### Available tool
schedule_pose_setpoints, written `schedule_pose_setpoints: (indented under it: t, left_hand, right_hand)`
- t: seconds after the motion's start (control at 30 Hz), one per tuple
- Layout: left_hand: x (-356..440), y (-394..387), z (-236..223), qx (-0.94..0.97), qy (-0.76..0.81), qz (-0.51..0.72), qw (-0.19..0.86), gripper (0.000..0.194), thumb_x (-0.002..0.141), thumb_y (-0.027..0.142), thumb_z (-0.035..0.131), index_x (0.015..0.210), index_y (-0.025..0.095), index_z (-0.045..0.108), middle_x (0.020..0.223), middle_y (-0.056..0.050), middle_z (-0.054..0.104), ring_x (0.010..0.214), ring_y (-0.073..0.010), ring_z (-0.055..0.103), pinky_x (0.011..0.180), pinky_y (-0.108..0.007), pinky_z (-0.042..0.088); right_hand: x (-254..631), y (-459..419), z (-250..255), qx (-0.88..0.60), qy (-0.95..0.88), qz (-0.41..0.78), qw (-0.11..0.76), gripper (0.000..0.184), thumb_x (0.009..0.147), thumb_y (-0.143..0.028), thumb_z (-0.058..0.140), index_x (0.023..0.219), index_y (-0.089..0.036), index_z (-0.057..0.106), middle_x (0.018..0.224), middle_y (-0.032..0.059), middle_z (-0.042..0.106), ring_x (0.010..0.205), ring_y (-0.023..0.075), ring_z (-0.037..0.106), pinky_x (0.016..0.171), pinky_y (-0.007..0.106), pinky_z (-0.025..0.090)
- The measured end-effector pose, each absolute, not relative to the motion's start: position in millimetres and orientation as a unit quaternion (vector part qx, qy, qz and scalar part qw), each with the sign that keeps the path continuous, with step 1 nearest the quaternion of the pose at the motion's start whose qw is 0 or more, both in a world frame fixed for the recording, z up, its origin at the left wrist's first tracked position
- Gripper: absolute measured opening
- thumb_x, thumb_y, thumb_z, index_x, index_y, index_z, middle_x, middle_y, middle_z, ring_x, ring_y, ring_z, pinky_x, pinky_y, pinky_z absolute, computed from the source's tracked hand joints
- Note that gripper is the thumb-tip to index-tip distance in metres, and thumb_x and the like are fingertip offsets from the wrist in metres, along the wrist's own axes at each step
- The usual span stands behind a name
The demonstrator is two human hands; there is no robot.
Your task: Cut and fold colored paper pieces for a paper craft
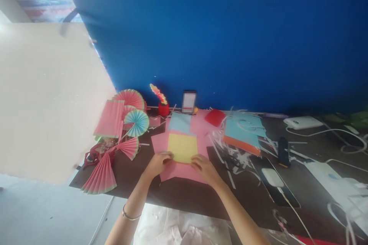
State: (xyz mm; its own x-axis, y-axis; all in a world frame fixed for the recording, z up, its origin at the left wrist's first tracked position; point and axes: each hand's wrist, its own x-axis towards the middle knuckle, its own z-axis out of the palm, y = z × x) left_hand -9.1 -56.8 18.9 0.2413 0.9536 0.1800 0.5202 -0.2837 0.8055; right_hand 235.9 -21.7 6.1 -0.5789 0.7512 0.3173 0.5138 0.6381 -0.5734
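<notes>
So you've got both hands on the yellow paper [183, 147], right in front of you in the middle of the table [198, 201]. Your left hand [159, 164] has its left edge near the bottom corner, and your right hand [204, 166] is pinching the bottom right corner, thumbs and fingertips doing the work. A thin orange line runs along the edge nearest you; can't tell if that's a fold or another sheet.

The yellow one lies over pink paper [177, 173], with a light blue sheet [179, 122] just beyond it. Off to your left there's a bunch of folded fans, mostly pink [100, 174] plus a blue one [136, 122]. Next to those, a red pot [163, 109]. On your right, more blue paper [247, 124] with an orange strip [241, 144] along its near side, loose white scraps [240, 160] around it, then a phone [287, 195] with a white gadget [272, 178] on top.
</notes>
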Motion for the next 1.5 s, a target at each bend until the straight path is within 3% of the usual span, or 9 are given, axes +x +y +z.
schedule_pose_setpoints:
  t: [0.13,0.37,0.57,1.5]
  left_hand:
    - [-10,-54,16,0.718,0.523,0.354,0.293,0.019,0.075,0.012,0.051,0.078,0.021,0.068,0.112,-0.005,0.061,0.105,-0.0197,0.053,0.091,-0.033,0.041]
    - [-10,-50,10,0.699,0.57,0.355,0.245,0.01,0.074,0.017,0.056,0.07,0.02,0.065,0.098,-0.006,0.063,0.098,-0.0212,0.05,0.088,-0.038,0.041]
    - [-9,-49,9,0.687,0.602,0.343,0.22,0.01,0.073,0.019,0.057,0.066,0.02,0.064,0.107,-0.005,0.06,0.105,-0.0222,0.046,0.094,-0.039,0.036]
    - [-12,-42,13,0.644,0.646,0.293,0.286,0.012,0.067,0.025,0.064,0.058,0.019,0.061,0.115,-0.008,0.052,0.111,-0.0266,0.041,0.096,-0.041,0.034]
  right_hand:
    - [235,-21,8,-0.383,-0.843,0.25,0.284,0.017,0.086,-0.026,0.045,0.075,-0.022,0.057,0.091,0.0056,0.059,0.089,0.0186,0.056,0.08,0.036,0.047]
    - [234,-16,1,-0.435,-0.803,0.268,0.308,0.016,0.082,-0.031,0.049,0.071,-0.021,0.056,0.099,0.0081,0.056,0.093,0.0209,0.056,0.078,0.037,0.05]
    - [234,-13,-6,-0.435,-0.776,0.325,0.321,0.015,0.08,-0.032,0.051,0.075,-0.02,0.057,0.101,0.009,0.054,0.094,0.0207,0.055,0.075,0.036,0.052]
    - [235,-10,-1,-0.444,-0.782,0.331,0.288,0.019,0.078,-0.033,0.053,0.066,-0.019,0.049,0.1,0.0068,0.052,0.081,0.0168,0.056,0.073,0.034,0.049]
